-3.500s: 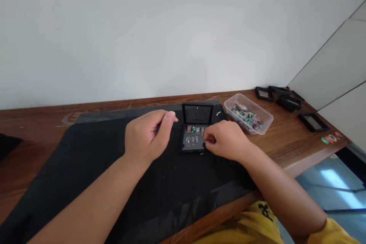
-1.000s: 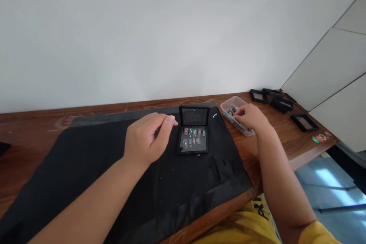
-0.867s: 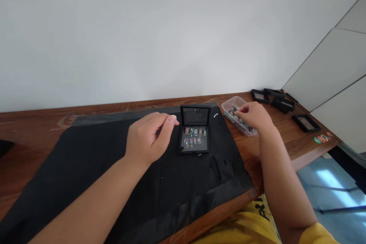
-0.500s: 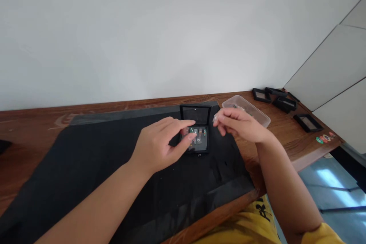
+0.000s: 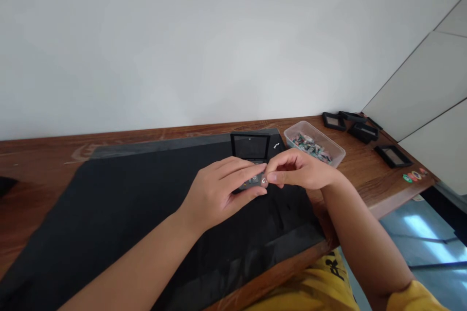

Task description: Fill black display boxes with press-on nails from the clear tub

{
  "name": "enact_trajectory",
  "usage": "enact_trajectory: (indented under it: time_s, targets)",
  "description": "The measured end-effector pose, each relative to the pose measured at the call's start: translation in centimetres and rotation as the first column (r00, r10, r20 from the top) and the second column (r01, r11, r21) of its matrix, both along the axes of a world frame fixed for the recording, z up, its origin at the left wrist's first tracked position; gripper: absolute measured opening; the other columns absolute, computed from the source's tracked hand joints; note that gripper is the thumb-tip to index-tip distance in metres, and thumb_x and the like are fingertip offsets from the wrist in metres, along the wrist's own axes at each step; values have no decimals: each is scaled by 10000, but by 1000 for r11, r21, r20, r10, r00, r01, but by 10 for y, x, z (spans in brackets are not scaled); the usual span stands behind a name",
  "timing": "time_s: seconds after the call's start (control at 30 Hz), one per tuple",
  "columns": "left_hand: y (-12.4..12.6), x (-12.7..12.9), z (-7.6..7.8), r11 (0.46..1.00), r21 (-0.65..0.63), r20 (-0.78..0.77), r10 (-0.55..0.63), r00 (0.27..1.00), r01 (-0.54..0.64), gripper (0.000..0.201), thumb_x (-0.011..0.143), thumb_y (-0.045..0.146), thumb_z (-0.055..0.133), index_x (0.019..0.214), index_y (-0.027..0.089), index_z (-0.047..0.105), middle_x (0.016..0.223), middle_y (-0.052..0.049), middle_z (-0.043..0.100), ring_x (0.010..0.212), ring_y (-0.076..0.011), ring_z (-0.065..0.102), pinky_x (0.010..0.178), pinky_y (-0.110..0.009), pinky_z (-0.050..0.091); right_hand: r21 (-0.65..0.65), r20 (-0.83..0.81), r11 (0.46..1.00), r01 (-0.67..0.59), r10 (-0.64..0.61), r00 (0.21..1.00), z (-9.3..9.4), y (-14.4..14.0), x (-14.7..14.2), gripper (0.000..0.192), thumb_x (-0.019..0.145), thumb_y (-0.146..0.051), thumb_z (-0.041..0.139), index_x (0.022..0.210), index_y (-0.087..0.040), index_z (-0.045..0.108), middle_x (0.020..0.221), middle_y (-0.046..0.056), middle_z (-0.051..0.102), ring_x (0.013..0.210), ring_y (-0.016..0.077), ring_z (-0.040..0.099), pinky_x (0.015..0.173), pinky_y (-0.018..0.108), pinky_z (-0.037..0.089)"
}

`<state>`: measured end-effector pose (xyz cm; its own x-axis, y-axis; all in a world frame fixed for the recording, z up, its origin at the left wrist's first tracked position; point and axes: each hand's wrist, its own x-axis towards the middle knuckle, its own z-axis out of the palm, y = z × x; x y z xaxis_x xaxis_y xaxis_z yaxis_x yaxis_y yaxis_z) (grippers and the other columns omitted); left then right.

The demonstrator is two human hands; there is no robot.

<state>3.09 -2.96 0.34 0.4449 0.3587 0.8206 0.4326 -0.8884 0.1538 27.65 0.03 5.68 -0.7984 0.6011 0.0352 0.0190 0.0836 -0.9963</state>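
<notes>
A small black hinged display case (image 5: 250,146) stands on the dark mat, its clear-windowed lid raised towards the wall. My left hand (image 5: 222,187) wraps the base from the left, fingers over the back and thumb along the front edge. Between the hands, part of the grey inside shows, with small pieces on it. At the base's right end, my right hand (image 5: 292,170) pinches a tiny clear piece with a white mark (image 5: 263,181); its exact kind is too small to tell. A tiny white scrap (image 5: 276,146) lies on the mat beside the lid.
A clear plastic tub (image 5: 337,150) of small colourful pieces stands right of the mat (image 5: 146,194). Several black frame-like cases (image 5: 393,156) lie farther right on the wooden table (image 5: 368,175), near round stickers (image 5: 416,176). A pale wall rises behind.
My right hand has moved left and down to the case's right end. My left hand has closed in around the base. The tub's contents and the white scrap now show.
</notes>
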Motion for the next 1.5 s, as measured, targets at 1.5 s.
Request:
enact_trajectory:
  time_s: [1.5]
  targets:
    - [6, -17, 0, 927, 0, 59, 374, 925, -375, 209, 1095, 326, 713, 1302, 355, 717, 896, 5, 809, 835, -265, 771, 791, -486, 585, 104, 410, 935, 338, -350, 842, -6, 7, -4, 256, 916, -353, 919, 821, -170, 768, 662, -58, 611, 616, 96, 452, 583, 259, 322]
